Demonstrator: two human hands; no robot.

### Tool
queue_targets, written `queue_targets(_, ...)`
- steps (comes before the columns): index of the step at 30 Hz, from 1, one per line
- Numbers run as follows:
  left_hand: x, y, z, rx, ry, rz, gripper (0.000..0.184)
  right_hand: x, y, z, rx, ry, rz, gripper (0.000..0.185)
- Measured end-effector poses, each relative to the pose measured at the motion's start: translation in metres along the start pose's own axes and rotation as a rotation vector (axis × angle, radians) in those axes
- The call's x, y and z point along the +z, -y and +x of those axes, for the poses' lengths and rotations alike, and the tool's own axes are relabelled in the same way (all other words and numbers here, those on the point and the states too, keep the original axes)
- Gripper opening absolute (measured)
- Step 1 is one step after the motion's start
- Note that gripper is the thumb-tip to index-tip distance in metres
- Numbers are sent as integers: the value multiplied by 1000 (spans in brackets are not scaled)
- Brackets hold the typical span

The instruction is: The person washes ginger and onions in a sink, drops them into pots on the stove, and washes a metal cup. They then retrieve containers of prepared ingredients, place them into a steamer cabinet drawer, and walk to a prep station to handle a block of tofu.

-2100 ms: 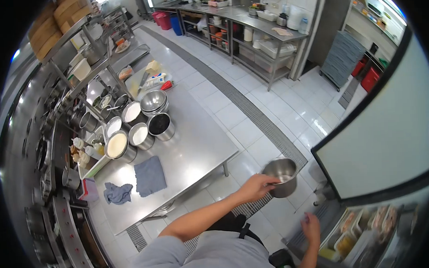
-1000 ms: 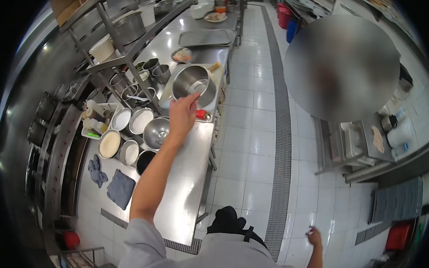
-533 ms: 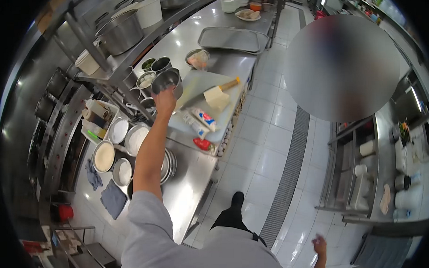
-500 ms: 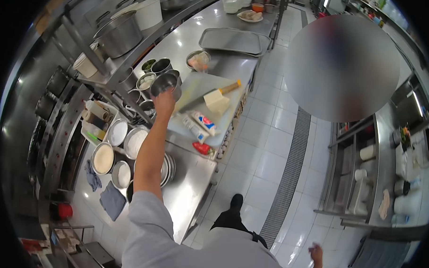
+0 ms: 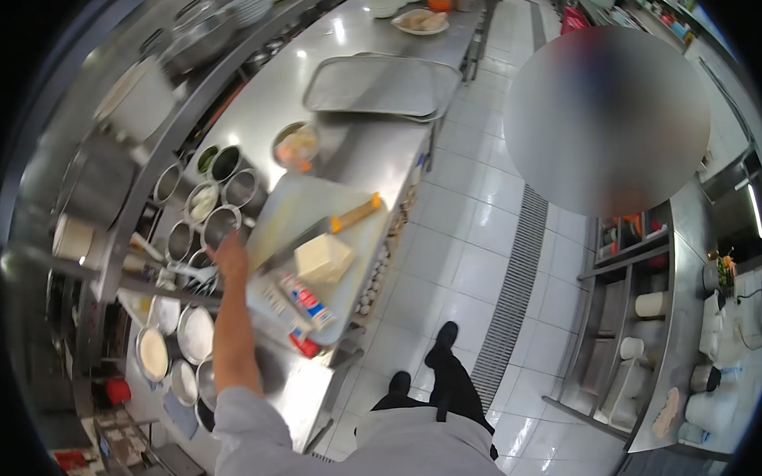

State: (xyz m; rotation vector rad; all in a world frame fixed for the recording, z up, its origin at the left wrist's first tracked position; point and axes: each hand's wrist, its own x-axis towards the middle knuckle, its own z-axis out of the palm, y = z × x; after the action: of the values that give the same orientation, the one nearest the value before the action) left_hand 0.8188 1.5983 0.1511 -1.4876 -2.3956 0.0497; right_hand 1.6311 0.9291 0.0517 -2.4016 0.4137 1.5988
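A stainless-steel pot (image 5: 220, 221) was held on the far side of the left hand (image 5: 230, 257), near rim pinched; the right hand's state could not be told.

A single camera worn on the person's head looks forward and steeply down, over the grey shirt (image 5: 363, 457) close below and past the left hand (image 5: 230, 255). Its wide, curved view, dark at the edges, takes in the steel counter (image 5: 349, 151) near at left, tiled floor (image 5: 455, 244) ahead, another counter (image 5: 674, 349) farther right.
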Motion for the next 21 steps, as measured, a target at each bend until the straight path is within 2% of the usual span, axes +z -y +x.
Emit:
queue_targets(1, -18, -10, -4, -61, 50, -52, 45, -10, 23, 16, -13, 38, 58, 50)
queue_targets(2, -26, -19, -3, -128, 94, -103, 46, -27, 49, 45, -22, 185, 228, 51)
queue_targets(3, -23, -16, -6, -57, -124, -128, 46, -46, 73, 75, 59, 458, 537, 51)
queue_targets(4, -21, -17, -9, 17, -346, -156, 46, -56, 106, 95, 108, 596, 658, 52)
queue_targets(5, -39, -28, -9, 3, -301, -302, 44, -45, 167, 87, -213, 249, 217, 49)
queue_targets(6, -74, -38, -8, -11, -259, -449, 43, -28, 233, 73, -429, 44, -265, 41)
queue_targets(7, -107, -55, -11, -10, -291, -557, 43, -40, 280, 144, -806, -121, -639, 37)
queue_targets(8, -115, -59, -10, 15, -309, -666, 42, -9, 374, 54, -837, -311, -1006, 40)
queue_targets(9, -138, -76, -12, -74, -266, -785, 40, -14, 430, 112, -1019, -329, -1174, 43)
queue_targets(10, -167, -97, -18, -123, -243, -871, 36, 8, 499, 65, -1127, -345, -1154, 41)
queue_targets(11, -188, -116, -20, -86, -267, -930, 34, 23, 558, 69, -1265, -373, -1000, 41)
queue_targets(12, -207, -132, -21, -74, -232, -905, 32, 46, 619, 43, -1183, -328, -867, 42)
queue_targets(13, -223, -149, -22, -63, -200, -880, 30, 76, 672, 4, -1215, -356, -811, 42)
queue_targets(14, -234, -167, -21, -69, -207, -886, 30, 96, 721, 8, -1362, -339, -780, 39)
queue_targets(15, -242, -184, -18, -24, -194, -872, 28, 120, 763, -33, -1354, -265, -745, 38)
queue_targets(17, -252, -222, -6, 28, -189, -858, 27, 172, 824, -88, -1350, -190, -702, 37)
queue_targets(21, -245, -284, 44, 139, -162, -901, 26, 237, 900, -105, -1403, 15, -780, 36)
